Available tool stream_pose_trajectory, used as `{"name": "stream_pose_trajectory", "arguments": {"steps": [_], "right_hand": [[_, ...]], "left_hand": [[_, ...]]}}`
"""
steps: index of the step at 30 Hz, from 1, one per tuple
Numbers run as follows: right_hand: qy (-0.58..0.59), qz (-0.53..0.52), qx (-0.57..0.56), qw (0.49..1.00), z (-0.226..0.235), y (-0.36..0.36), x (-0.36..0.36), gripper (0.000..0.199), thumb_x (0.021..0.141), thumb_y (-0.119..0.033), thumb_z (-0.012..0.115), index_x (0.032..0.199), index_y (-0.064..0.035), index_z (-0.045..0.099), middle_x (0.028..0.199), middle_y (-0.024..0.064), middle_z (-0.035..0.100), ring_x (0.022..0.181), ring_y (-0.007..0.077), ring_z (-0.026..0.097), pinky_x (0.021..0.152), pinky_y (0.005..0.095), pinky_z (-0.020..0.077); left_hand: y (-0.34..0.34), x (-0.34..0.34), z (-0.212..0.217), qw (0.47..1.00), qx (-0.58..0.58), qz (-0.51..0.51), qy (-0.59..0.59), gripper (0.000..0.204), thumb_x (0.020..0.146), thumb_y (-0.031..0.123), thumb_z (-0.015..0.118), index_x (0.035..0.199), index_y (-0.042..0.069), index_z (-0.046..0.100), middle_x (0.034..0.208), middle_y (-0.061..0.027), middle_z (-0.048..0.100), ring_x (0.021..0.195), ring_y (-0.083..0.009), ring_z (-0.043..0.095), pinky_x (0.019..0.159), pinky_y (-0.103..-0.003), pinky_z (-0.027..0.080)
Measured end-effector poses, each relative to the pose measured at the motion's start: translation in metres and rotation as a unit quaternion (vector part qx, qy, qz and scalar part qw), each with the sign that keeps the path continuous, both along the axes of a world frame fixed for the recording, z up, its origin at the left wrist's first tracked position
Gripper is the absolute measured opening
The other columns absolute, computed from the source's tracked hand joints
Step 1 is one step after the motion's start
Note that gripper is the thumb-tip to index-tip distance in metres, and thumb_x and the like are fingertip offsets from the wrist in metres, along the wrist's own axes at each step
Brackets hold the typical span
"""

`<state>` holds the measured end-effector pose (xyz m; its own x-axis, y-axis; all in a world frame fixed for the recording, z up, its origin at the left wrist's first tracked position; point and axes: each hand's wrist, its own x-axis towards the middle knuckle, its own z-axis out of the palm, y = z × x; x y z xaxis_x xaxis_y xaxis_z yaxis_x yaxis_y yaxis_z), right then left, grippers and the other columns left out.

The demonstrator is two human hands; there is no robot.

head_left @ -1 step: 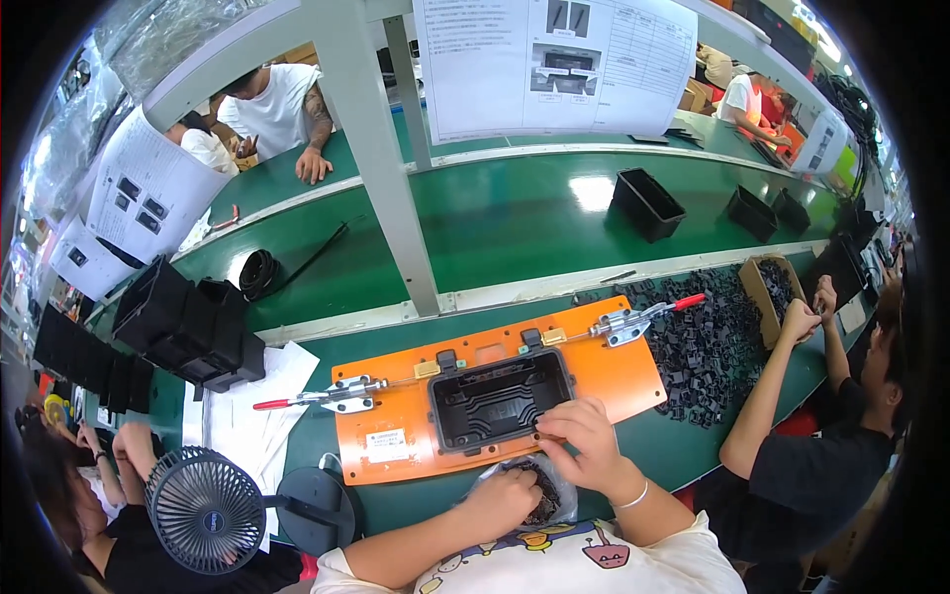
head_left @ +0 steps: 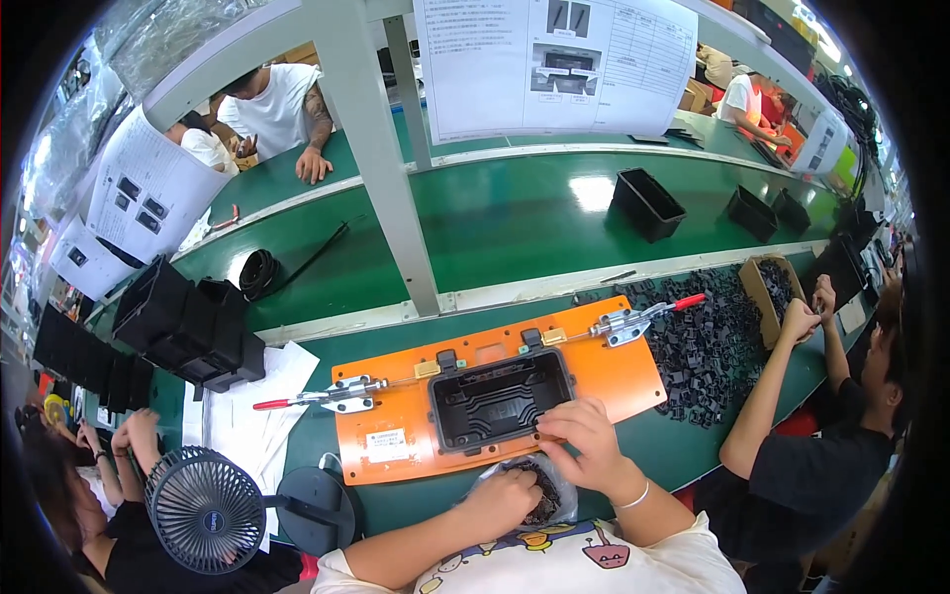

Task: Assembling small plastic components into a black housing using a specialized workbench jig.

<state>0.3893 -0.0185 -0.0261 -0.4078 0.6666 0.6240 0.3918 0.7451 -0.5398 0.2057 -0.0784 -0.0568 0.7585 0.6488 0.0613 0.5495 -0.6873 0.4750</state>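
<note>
A black rectangular plastic box (head_left: 503, 398), its open side up, sits in an orange fixture plate (head_left: 623, 381). My right hand (head_left: 586, 444) is at the box's lower right corner, fingers curled and thumb close to them; whatever they pinch is too small to make out. Just in front of the plate, my left hand (head_left: 503, 503) reaches into a clear plastic bag (head_left: 562, 495) of small dark pieces. Its fingers are bunched, and their tips are partly hidden among the pieces.
Red-handled toggle clamps (head_left: 348, 394) flank the box. Many small black parts (head_left: 708, 346) lie to the right, beside a carton (head_left: 760, 305). Stacked black boxes (head_left: 188, 322), papers (head_left: 259, 421) and a desk fan (head_left: 206, 510) stand left. Co-workers sit on both sides.
My hands and the box stay where they were. At the far left, a co-worker's hands have shifted slightly.
</note>
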Motion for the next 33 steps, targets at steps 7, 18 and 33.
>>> {"name": "stream_pose_trajectory", "arguments": {"steps": [7, 18, 33], "right_hand": [[0.005, 0.025, -0.007, 1.0, 0.007, -0.003, 0.005, 0.03, 0.068, -0.008, 0.074, 0.096, -0.0059, 0.065, 0.1, 0.0086, 0.067, 0.096, 0.0265, 0.062, 0.087, 0.0386, 0.0437], [-0.009, 0.054, -0.033, 0.998, 0.021, -0.014, 0.007, 0.03, 0.069, -0.01, 0.076, 0.096, -0.0049, 0.066, 0.096, 0.0086, 0.066, 0.09, 0.0258, 0.063, 0.082, 0.0369, 0.0464], [0.092, 0.102, -0.146, 0.98, 0.037, -0.007, -0.018, 0.014, 0.07, 0.003, 0.072, 0.081, -0.0032, 0.065, 0.076, 0.0089, 0.064, 0.067, 0.0242, 0.063, 0.059, 0.031, 0.0496]], "left_hand": [[0.001, -0.011, -0.003, 0.994, -0.014, 0.048, -0.098, 0.019, 0.068, 0.004, 0.059, 0.086, 0.003, 0.064, 0.081, -0.0111, 0.061, 0.077, -0.029, 0.062, 0.07, -0.038, 0.051], [-0.009, -0.009, 0.016, 0.953, 0.004, 0.145, -0.265, 0.018, 0.073, -0.002, 0.068, 0.089, 0.003, 0.066, 0.084, -0.0119, 0.066, 0.076, -0.0263, 0.066, 0.069, -0.033, 0.053], [0.001, -0.019, 0.031, 0.786, -0.064, 0.261, -0.556, 0.015, 0.081, -0.011, 0.065, 0.089, -0.003, 0.056, 0.091, -0.0145, 0.064, 0.082, -0.019, 0.064, 0.074, -0.028, 0.052]]}}
